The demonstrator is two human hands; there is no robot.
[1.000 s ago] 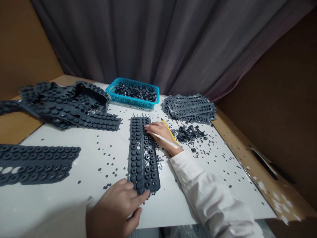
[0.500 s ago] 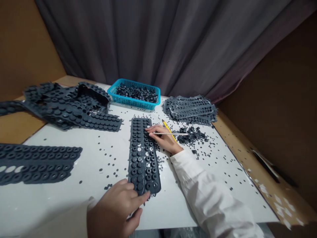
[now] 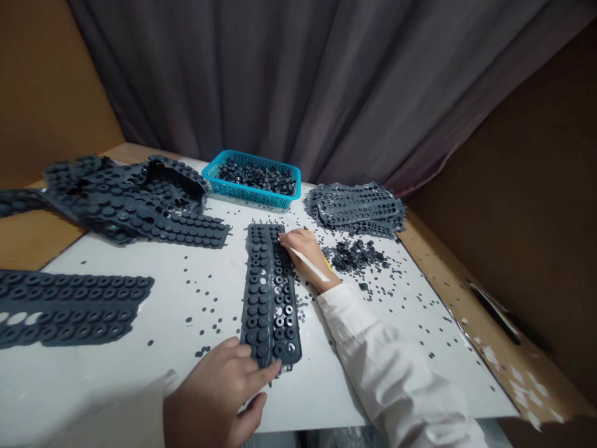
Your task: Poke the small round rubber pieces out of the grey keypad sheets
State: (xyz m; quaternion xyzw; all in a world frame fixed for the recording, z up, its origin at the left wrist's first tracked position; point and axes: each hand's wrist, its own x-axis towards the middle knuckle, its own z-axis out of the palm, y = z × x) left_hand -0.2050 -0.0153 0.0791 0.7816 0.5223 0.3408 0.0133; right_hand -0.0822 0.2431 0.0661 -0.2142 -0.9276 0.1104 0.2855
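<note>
- And there it was, the **grey rubber strip** point(image 3: 270, 295) lying lengthwise on the white **worktop** point(image 3: 79, 389), out in the middle, its lower end close to the near edge.
- The **left hand** point(image 3: 209, 395) sat open at the strip's lower end, fingers stretched out, fingertips touching the rubber and pinning it down.
- The **right hand** point(image 3: 303, 255) was closed around a slim **white pick** point(image 3: 308, 263), up at the strip's far end, fingertips on the rubber, its **white sleeve** point(image 3: 387, 354) trailing back to the near edge.
- Just beyond the strip sat the **blue plastic basket** point(image 3: 252, 194), a slotted tray heaped with small dark rubber rings.
- Right of the hand, a **loose heap of rubber bits** point(image 3: 354, 255) lay beside a **stack of punched sheets** point(image 3: 354, 208), with crumbs scattered all the way to the right edge.
- Over on the left, **crumpled rubber sheets** point(image 3: 130, 199) spilled past the worktop's edge, and a **flat sheet** point(image 3: 69, 308) ran off the frame, well apart from the strip.
- The rubber looked matte and charcoal, rows of round raised studs, some punched through to show white.
- Behind it all hung a **grey curtain** point(image 3: 280, 81); a **tan board** point(image 3: 485, 330) flecked with white ran along the right edge.
</note>
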